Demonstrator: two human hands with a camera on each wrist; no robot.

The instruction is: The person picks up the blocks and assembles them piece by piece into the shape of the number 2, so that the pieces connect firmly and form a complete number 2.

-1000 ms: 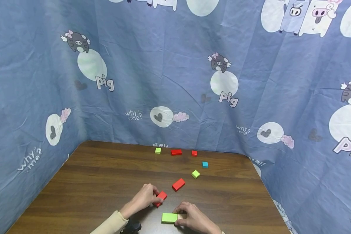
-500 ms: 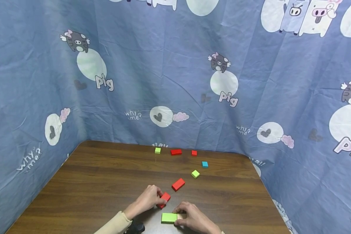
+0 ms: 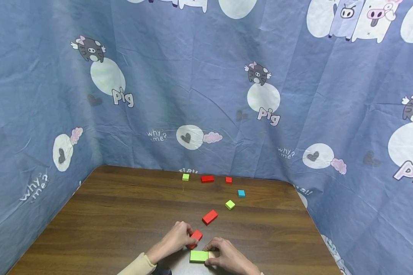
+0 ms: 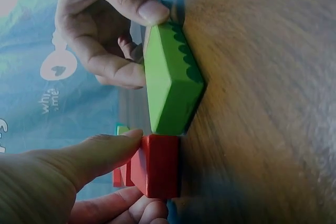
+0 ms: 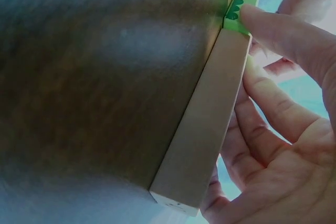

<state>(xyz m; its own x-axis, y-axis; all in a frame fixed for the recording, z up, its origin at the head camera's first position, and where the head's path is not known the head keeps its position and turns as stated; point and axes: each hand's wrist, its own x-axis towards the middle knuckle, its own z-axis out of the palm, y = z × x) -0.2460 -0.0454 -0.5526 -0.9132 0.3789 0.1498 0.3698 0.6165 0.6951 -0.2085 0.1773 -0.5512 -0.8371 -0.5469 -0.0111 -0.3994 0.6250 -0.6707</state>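
Observation:
My left hand [image 3: 176,237] pinches a red rectangular block [image 3: 197,236] between thumb and fingers, low over the wooden table. Just beyond that block's near end lies a green block [image 3: 199,256] with a dark green scalloped edge; whether the two touch I cannot tell. My right hand [image 3: 228,256] grips the green block near its right end, thumb on the near side and fingers on the far side. A plain wood-coloured block [image 5: 205,114] lies end to end with the green one, mostly under the right hand in the head view.
Ahead on the table [image 3: 124,206] lie another red block [image 3: 210,217], a small green block [image 3: 230,205] and a blue block [image 3: 241,193]. Farther back are a light green cube [image 3: 186,177], a long red block [image 3: 207,178] and a small red one [image 3: 228,180]. A blue curtain [image 3: 199,95] hangs behind.
My left hand has carried the red block rightward, then nearer to me, up close to the green block. The right hand has stayed in place.

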